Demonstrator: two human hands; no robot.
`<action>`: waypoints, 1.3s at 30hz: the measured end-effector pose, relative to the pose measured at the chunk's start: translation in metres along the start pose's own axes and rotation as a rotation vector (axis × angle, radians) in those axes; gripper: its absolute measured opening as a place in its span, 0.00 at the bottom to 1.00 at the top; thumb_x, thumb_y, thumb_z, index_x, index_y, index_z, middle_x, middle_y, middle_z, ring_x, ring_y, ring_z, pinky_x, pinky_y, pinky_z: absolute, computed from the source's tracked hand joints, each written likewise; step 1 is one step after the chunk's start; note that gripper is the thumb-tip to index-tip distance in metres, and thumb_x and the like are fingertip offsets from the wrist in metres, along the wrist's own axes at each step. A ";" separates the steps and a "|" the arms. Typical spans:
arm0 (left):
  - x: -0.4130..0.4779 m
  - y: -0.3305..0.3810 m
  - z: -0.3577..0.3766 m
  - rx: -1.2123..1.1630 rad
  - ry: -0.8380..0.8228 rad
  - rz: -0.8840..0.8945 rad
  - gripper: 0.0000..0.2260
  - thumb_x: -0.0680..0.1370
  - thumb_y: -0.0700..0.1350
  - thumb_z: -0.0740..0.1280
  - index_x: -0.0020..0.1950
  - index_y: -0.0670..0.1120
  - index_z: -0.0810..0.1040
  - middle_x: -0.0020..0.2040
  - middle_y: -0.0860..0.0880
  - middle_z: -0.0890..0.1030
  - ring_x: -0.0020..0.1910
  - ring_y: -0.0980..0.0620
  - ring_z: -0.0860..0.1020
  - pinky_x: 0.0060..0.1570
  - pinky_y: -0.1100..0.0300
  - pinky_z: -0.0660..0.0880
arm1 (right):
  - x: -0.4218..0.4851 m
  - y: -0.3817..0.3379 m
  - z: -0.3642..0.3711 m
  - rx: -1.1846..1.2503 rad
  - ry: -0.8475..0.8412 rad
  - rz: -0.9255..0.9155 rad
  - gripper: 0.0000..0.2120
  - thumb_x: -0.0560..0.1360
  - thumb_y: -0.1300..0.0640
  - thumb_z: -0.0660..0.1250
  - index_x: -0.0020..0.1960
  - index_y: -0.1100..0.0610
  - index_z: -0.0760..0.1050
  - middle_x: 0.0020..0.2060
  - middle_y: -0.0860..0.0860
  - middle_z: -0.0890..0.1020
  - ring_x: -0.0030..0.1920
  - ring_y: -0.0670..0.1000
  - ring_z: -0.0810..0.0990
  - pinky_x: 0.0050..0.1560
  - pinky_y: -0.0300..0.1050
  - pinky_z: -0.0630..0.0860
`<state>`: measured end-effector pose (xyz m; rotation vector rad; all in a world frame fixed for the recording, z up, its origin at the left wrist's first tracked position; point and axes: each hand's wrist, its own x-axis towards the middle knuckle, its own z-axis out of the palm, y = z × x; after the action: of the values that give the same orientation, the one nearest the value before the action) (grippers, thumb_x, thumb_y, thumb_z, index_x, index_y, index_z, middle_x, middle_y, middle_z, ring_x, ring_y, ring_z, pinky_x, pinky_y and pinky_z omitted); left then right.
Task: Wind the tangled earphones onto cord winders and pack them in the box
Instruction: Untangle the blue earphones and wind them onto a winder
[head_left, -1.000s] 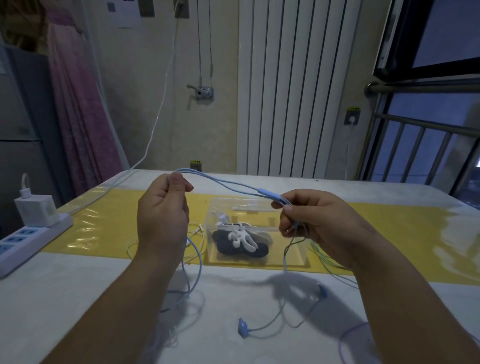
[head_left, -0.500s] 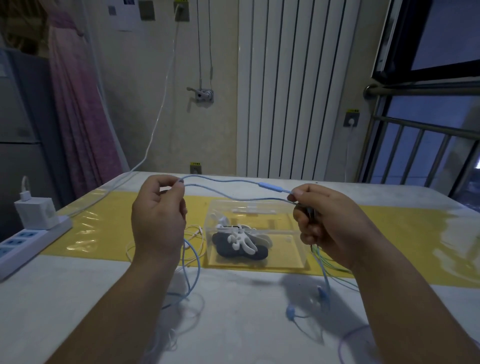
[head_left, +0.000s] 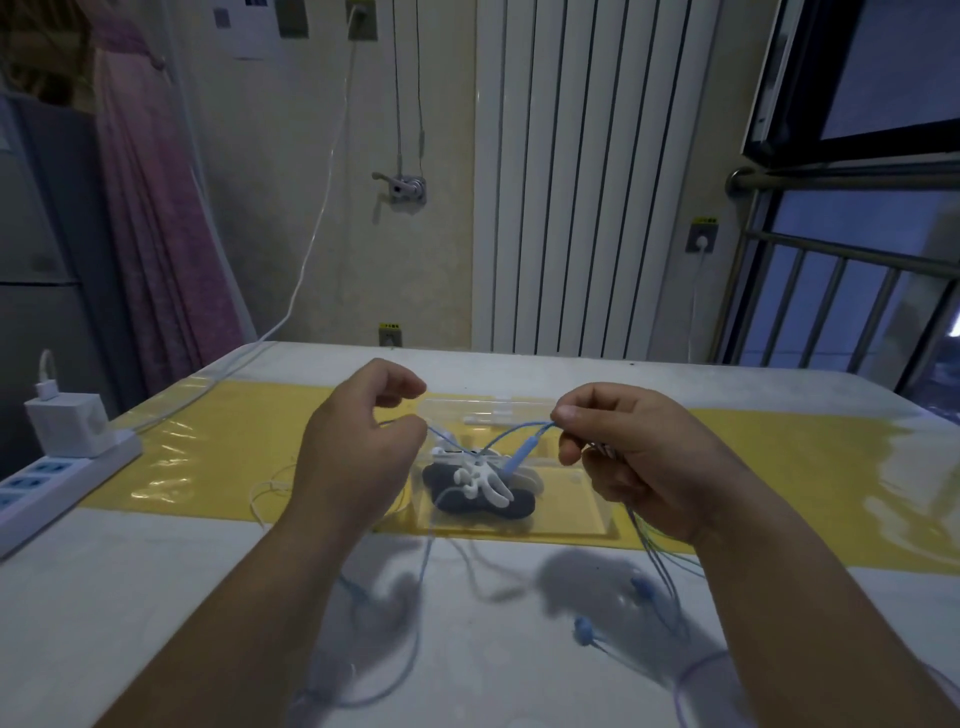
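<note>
Two hands hover just in front of the clear box (head_left: 582, 519), where cord winders (head_left: 480, 480) lie. The right hand (head_left: 639, 467) pinches the blue earphone cord (head_left: 519, 434) beside its inline remote (head_left: 522, 457). The left hand (head_left: 358, 457) is curled, with the cord emerging at its thumb, though I cannot tell if it grips. Judged best: tension the sagging span and feed slack gradually, so the earbuds (head_left: 584, 629) on the near side of the box don't snag.

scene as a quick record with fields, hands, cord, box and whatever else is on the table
left hand: fingers curled round blue earphone cord
right hand: pinches same cord beside its inline remote
clear box: on yellow mat, beyond the hands, cord winders inside
earbuds: below right hand, blurred
power strip: far left, white charger plugged in
</note>
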<state>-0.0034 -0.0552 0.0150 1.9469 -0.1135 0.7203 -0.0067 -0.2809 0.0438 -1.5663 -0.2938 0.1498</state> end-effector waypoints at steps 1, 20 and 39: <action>-0.001 0.001 0.001 -0.028 -0.060 0.031 0.11 0.64 0.45 0.62 0.44 0.53 0.78 0.44 0.59 0.81 0.47 0.62 0.76 0.44 0.59 0.71 | 0.001 0.001 0.002 -0.008 -0.004 0.000 0.04 0.78 0.63 0.64 0.44 0.61 0.76 0.31 0.56 0.78 0.22 0.46 0.59 0.27 0.41 0.51; -0.001 0.001 0.011 -0.281 -0.167 0.014 0.08 0.79 0.41 0.66 0.41 0.45 0.81 0.22 0.57 0.68 0.23 0.59 0.63 0.28 0.62 0.59 | -0.003 0.000 -0.017 -0.357 -0.164 0.142 0.06 0.69 0.58 0.70 0.42 0.60 0.83 0.29 0.55 0.76 0.26 0.49 0.69 0.26 0.39 0.64; -0.008 -0.001 0.022 -0.281 -0.362 -0.001 0.08 0.74 0.46 0.68 0.37 0.47 0.71 0.25 0.55 0.69 0.26 0.54 0.65 0.28 0.61 0.64 | 0.006 0.011 0.030 -0.236 0.080 0.071 0.11 0.78 0.63 0.58 0.43 0.61 0.79 0.42 0.62 0.82 0.30 0.50 0.69 0.28 0.42 0.63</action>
<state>0.0004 -0.0752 0.0032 1.7854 -0.4130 0.3230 -0.0079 -0.2502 0.0330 -1.8128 -0.1981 0.1103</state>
